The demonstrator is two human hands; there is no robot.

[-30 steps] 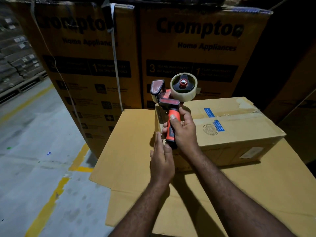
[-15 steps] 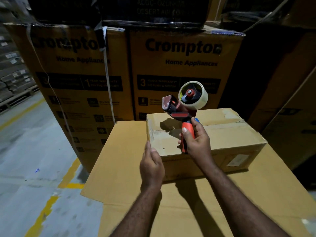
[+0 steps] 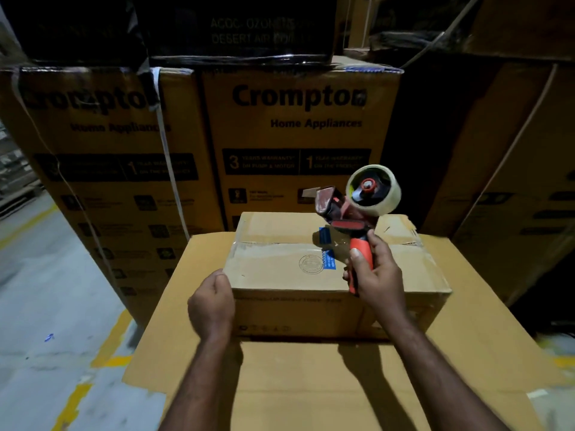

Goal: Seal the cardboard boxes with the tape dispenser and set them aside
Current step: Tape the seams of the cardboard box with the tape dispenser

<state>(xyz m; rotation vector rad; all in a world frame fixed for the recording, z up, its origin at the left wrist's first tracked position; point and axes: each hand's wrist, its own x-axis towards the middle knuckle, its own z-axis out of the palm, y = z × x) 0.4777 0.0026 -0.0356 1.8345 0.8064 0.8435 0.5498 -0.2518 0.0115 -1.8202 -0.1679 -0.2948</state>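
A small brown cardboard box [image 3: 280, 262] with blue stickers and a round stamp on its closed top flaps lies on a large flat cardboard surface [image 3: 311, 384]. My left hand [image 3: 213, 303] holds the box's near left corner, fingers curled against its edge. My right hand [image 3: 375, 275] grips the orange handle of the tape dispenser [image 3: 357, 206], held upright above the box's right half. Its clear tape roll [image 3: 373, 189] points up and away, off the box.
Tall printed appliance cartons [image 3: 298, 144] stand stacked right behind the box, with more dark cartons [image 3: 513, 181] to the right. To the left is grey concrete floor [image 3: 46, 306] with yellow lines. Distant pallets [image 3: 15, 181] lie at the far left.
The box has turned so its long side faces me. My left hand went from a flat touch on its end to holding its near left corner. The dispenser moved right.
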